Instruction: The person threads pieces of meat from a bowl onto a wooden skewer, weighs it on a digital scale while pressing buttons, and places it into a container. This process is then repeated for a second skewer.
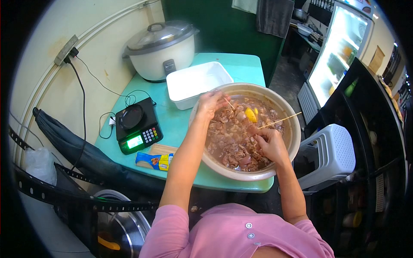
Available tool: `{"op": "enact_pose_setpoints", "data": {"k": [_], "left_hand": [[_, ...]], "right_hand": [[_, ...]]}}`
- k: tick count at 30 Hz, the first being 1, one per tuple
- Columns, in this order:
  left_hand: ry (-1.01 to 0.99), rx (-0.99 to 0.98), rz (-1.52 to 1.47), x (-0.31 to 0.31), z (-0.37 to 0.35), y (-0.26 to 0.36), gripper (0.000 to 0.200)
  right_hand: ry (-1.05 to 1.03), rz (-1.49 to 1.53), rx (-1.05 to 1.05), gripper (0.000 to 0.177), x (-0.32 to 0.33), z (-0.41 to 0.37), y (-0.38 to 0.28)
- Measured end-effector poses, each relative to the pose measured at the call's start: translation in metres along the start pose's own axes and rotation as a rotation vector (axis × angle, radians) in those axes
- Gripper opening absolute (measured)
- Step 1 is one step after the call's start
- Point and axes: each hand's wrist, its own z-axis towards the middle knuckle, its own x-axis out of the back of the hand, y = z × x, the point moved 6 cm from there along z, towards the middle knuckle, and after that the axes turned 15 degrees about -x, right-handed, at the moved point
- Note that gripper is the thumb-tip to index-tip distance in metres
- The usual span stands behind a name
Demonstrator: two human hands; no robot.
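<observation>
A large cream basin (294,142) holds sliced raw meat (234,148) in brownish marinade, with a yellow citrus piece (251,114) on top. My left hand (211,104) is over the basin's left rim, fingers closed around a thin bamboo stick that shows at the fingertips. At the basin's right side, my right hand (272,146) pinches a piece of meat (252,130). A bamboo skewer (282,121) runs from just above those fingers out past the right rim. Whether that skewer touches the right hand is hard to tell.
On the green table (247,69) stand a white tray (185,101), a rice cooker (159,58) and a digital scale (137,124). A blue-and-yellow packet (155,161) of sticks lies at the front left. A grey plastic stool (327,157) stands to the right, near black shelving (365,124).
</observation>
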Motion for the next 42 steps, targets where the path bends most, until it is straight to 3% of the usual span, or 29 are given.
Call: {"op": "enact_pose_setpoints", "data": {"k": [15,17,24,29,32,42], "left_hand": [[-0.119,-0.038,0.162,-0.011,-0.007,0.007,0.012],[-0.108,-0.033,0.042,-0.015,-0.009,0.005,0.021],[-0.145,-0.012,0.012,-0.025,-0.012,0.007,0.021],[-0.113,0.078,-0.233,-0.015,-0.002,-0.002,0.027],[-0.104,0.059,-0.064,-0.01,-0.002,-0.001,0.021],[-0.077,-0.009,-0.107,-0.017,-0.005,-0.002,0.021]], "right_hand": [[0.082,-0.046,0.086,0.016,0.005,-0.003,-0.007],[0.09,-0.024,0.092,0.016,0.004,-0.001,-0.005],[0.087,-0.013,0.062,0.016,0.005,-0.003,-0.007],[0.08,0.011,0.073,0.017,0.007,-0.007,-0.017],[0.051,-0.038,0.032,0.017,0.005,-0.005,-0.015],[0.039,0.005,0.064,0.017,0.005,-0.009,-0.021]]}}
